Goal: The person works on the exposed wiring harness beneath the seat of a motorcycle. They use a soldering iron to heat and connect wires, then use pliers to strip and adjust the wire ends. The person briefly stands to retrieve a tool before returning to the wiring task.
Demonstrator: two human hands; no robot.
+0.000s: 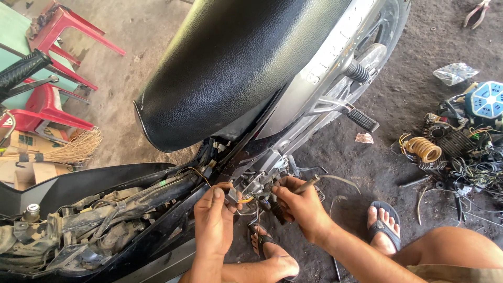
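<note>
Both of my forearms are entering from the bottom edge of the frame, and they are meeting at lower centre, just under the raised black seat point(230, 68) of the motorcycle. My left hand point(214, 220) is pinching a small grey connector block point(233, 195) between thumb and fingertips; a short orange wire point(244, 199) is curling out of it toward my right hand. I am holding the block up and clear of the frame, apparently so that its face is turned toward the tool.

My right hand point(302, 207) is clenching round a slim metal tool point(309, 183), whose free end is sticking out toward the upper right. I judge it to be a screwdriver or probe, but my fingers are covering its working tip, so I cannot tell whether it is touching the connector.

With the seat tipped up across the upper centre, the open body bay point(105, 209) at lower left is showing hoses and brackets. The seat is shadowing the point where the wires are joining the bike.

My sandalled feet point(385, 230) are resting on the dirt floor point(377, 167) at lower right. A heap of cables and parts point(461, 152), including a yellow coiled spring point(425, 149), is lying at the right edge, partly cut off. Red plastic chairs point(57, 68) are standing at upper left.
</note>
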